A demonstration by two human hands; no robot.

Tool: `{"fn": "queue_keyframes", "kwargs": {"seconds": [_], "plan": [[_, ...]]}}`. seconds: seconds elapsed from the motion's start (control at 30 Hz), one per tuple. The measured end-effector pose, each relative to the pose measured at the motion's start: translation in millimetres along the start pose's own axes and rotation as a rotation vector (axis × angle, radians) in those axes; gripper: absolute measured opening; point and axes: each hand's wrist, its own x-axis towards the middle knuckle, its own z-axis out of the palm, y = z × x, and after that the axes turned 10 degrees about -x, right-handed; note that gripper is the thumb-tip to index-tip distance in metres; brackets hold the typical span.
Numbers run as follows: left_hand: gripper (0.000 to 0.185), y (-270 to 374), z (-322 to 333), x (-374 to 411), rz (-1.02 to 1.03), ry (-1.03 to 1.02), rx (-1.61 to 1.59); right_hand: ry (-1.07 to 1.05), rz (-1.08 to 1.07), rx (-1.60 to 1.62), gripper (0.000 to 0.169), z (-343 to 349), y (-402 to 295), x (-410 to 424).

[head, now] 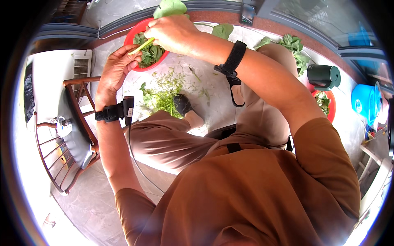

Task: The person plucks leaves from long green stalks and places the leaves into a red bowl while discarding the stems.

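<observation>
A green leaf stalk [142, 46] runs between my two hands, above a red plastic basin [127, 39]. Its lower end is pinched in the fingers of my left hand [118, 63]. My right hand [172, 32] grips the other end, and a broad green leaf [170, 8] shows just beyond its knuckles. Cut or torn green leaves [151, 54] fill much of the basin. Another broad leaf [223, 31] lies past my right wrist. On the tiled floor between the basin and my feet is a loose pile of thin green peelings [161, 98].
A wooden chair [81, 80] with a dark cushion stands at left. To the right are more leafy stems [291, 43], a dark green container [323, 76], a second red basin [332, 106] with leaves and a blue bucket [364, 101]. A window frame [212, 6] borders the far side.
</observation>
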Motion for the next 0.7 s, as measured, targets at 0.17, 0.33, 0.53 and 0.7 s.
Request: {"fn": "queue_keyframes", "kwargs": {"seconds": [0.17, 0.33, 0.53, 0.7], "plan": [[0.02, -8, 3, 2, 0.06, 0.038, -0.166, -0.203, 0.205, 0.478, 0.018, 2, 1, 6], [0.019, -8, 25, 3, 0.065, -0.061, -0.173, -0.208, 0.381, 0.899, 0.021, 5, 6, 10], [0.018, -9, 16, -14, -0.024, -0.044, 0.108, -0.28, 0.545, 1.241, 0.016, 7, 17, 11], [0.013, -20, -33, -32, -0.115, -0.096, 0.506, -0.259, 0.635, 1.346, 0.013, -6, 25, 13]]}}
